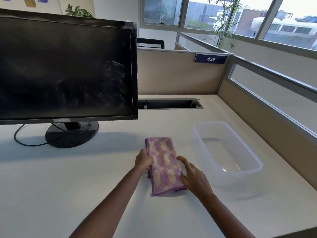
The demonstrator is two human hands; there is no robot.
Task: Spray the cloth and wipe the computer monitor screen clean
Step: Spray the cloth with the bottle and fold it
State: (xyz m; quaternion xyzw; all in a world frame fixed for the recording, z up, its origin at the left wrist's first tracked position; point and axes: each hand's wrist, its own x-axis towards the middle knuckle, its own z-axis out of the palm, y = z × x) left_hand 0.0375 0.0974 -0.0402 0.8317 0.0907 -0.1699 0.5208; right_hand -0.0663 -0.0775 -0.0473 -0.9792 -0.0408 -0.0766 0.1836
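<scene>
A folded purple cloth (163,165) lies on the worktop (68,177) right of the monitor (68,69). My left hand (143,160) clenches its left edge, and my right hand (193,177) rests released fingers on its right edge. I judge it soft, light and floppy, best lifted by both edges; nothing to spray with shows, and the monitor's left side is cut off.

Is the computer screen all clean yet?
Not yet. Streaks on the monitor screen hint at some wiping done. Now the left hand grips the purple cloth lying folded on the desk, the right hand touching it. Left: wipe those streaks away.
</scene>
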